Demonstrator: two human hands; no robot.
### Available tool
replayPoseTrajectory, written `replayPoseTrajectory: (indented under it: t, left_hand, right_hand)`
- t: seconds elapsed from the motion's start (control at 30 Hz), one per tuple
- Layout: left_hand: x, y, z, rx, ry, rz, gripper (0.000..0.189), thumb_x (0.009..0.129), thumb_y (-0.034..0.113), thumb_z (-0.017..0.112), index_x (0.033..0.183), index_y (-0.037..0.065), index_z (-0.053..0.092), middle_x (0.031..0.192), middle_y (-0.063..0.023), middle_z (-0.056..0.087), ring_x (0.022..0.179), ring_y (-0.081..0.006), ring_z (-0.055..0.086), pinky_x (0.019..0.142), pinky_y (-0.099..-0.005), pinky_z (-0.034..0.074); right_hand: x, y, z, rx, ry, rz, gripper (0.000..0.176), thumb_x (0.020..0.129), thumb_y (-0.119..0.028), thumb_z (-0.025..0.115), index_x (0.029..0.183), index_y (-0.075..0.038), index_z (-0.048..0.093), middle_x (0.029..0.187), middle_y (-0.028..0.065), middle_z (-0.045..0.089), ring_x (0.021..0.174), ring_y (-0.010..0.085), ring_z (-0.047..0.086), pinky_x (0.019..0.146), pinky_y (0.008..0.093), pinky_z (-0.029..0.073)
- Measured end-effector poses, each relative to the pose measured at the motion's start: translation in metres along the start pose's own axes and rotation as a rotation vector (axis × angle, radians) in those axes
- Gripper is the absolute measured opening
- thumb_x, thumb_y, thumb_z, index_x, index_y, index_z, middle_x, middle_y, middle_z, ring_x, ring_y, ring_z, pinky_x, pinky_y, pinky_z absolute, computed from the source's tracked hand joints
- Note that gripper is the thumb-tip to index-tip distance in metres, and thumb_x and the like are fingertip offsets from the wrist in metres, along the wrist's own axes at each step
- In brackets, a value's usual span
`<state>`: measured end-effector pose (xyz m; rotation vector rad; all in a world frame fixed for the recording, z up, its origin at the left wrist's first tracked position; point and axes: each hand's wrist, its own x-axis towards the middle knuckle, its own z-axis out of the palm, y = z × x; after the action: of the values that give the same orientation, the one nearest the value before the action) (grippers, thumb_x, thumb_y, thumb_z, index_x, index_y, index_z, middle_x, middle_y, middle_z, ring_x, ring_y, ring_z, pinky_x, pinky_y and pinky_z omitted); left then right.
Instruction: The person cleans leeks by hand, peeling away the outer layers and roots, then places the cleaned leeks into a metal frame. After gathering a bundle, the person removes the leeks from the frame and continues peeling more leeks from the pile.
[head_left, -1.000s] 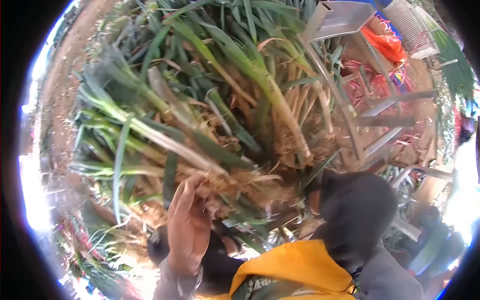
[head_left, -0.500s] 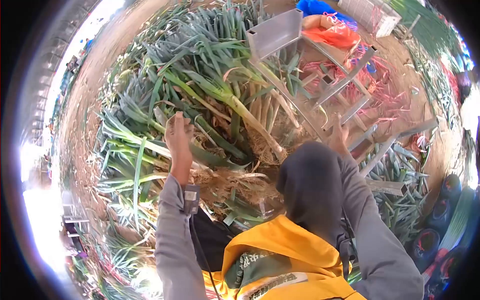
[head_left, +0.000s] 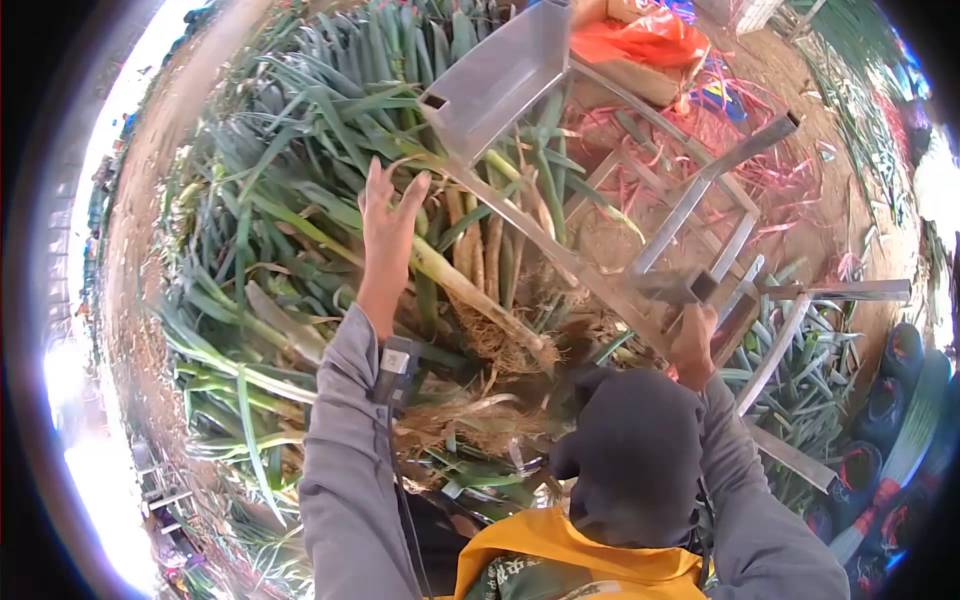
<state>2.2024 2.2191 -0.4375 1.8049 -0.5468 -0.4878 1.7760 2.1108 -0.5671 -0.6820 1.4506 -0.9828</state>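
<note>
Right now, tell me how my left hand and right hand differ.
The left hand is open, fingers spread; the right hand has its fingers curled. The left hand is over the leeks, while the right hand is at the metal frame. Both are bare and extend from grey sleeves.

Brown dirt floor [head_left: 790,72] with scattered pink strings [head_left: 765,172], white glare [head_left: 85,440] at both sides, pale crate [head_left: 757,13] beyond
</note>
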Motion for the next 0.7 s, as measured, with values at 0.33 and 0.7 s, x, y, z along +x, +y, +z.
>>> replayPoseTrajectory:
  t: [0.33,0.7]
  left_hand:
    - [0.045,0.014,0.075,-0.183,-0.199,0.103,0.063,0.084,0.017,0.082,0.139,0.003,0.054,0.132,-0.0091,0.061,0.121,-0.02,0.056,0.107,-0.0345,0.04]
    - [-0.005,0.026,0.104,-0.317,-0.355,0.085,0.051,0.082,0.01,0.081,0.128,0.001,0.058,0.116,-0.006,0.067,0.105,-0.0138,0.063,0.091,-0.0295,0.051]
  right_hand:
    - [-0.012,-0.014,-0.028,-0.401,-0.008,-0.255,0.046,0.092,-0.042,0.072,0.079,0.002,0.068,0.066,0.0043,0.061,0.059,0.0133,0.057,0.055,0.0299,0.045]
    - [-0.04,-0.035,-0.03,-0.294,-0.21,-0.047,0.047,0.096,-0.043,0.068,0.11,0.002,0.068,0.08,0.0072,0.068,0.069,0.0163,0.066,0.063,0.0302,0.054]
